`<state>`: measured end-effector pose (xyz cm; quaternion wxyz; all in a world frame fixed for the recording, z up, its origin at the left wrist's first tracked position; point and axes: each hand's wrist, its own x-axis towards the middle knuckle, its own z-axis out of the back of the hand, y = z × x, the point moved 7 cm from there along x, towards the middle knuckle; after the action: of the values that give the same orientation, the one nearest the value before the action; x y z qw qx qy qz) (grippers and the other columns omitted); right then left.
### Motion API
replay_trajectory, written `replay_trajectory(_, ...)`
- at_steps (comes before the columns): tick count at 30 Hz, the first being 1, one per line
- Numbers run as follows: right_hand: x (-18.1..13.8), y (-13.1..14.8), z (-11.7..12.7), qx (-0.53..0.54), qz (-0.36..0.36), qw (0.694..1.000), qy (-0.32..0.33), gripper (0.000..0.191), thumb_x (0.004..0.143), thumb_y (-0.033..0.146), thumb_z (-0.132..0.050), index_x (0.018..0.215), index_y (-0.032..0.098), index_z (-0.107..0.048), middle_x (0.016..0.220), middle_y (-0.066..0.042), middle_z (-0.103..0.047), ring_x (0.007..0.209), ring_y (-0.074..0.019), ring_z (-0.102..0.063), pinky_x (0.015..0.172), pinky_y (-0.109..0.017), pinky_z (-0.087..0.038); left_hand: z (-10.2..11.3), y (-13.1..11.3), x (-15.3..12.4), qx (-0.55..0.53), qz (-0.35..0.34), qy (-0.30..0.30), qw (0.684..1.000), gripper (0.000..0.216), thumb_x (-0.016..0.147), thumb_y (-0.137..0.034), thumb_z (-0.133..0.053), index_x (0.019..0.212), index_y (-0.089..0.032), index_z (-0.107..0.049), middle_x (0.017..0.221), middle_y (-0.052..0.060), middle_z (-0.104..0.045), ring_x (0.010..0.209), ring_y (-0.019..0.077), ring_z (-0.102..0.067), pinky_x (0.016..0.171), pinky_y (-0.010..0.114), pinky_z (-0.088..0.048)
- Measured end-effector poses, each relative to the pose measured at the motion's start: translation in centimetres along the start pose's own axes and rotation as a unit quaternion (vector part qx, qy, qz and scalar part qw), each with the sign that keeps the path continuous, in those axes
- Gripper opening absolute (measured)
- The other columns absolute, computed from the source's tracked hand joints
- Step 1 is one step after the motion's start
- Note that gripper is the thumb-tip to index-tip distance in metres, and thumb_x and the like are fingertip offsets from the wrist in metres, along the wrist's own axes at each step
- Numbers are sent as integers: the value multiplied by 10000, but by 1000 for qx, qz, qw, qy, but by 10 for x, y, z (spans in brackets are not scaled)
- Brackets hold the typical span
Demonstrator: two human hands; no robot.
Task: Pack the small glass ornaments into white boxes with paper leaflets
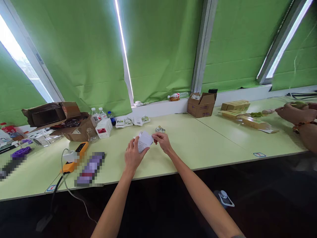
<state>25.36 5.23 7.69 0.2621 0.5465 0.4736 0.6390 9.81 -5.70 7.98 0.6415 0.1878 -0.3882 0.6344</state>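
Above the table's middle, my left hand [133,153] grips a small white box [145,141] with fine printed text on the side facing me. The thumb lies along its lower edge, and the fingers are behind it. My right hand [161,141] pinches the right upper edge of this box between thumb and fingertips. Just beyond my right hand lies a shiny round trinket [160,129], silvery with a gold-coloured part. Its details are too small to make out. Similar round items rest on flat white packs [123,123] farther back.
White boxes [104,128], an opened brown carton [79,129], an orange power strip [78,157] and a blurred-out phone [90,169] are on the left. Another carton [201,104] stands at the back. At far right, another person's hands [297,112] work beside yellowish boxes [255,121].
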Motion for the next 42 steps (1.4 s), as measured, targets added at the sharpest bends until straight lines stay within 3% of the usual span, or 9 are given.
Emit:
replay_trajectory(21, -2, -7, -16, 0, -26, 995, 100, 391, 671, 555, -723, 621, 168, -701, 527, -11, -570, 509, -126, -492, 469, -254, -405, 0, 3, -2, 3, 5, -6, 1000, 742, 825, -604, -556, 1418, -193, -384, 1291, 171, -538, 1178, 319, -537, 860, 397, -507)
replay_trajectory(35, -1, -15, -18, 16, -31, 992, 125, 391, 712, 531, -711, 606, 155, -700, 545, -23, -571, 536, -125, -500, 489, -252, -421, 2, 2, -3, 40, -19, -42, 998, 749, 817, -601, -571, 1412, -176, -409, 1243, 166, -577, 1122, 295, -576, 810, 362, -521)
replay_trajectory(42, -4, -10, -22, 48, -49, 987, 146, 345, 717, 486, -728, 723, 141, -738, 622, -31, -607, 568, -121, -526, 514, -250, -443, 4, 2, -5, 21, -31, -51, 998, 721, 825, -564, -589, 1424, -208, -402, 1203, 146, -580, 1089, 283, -585, 815, 358, -518)
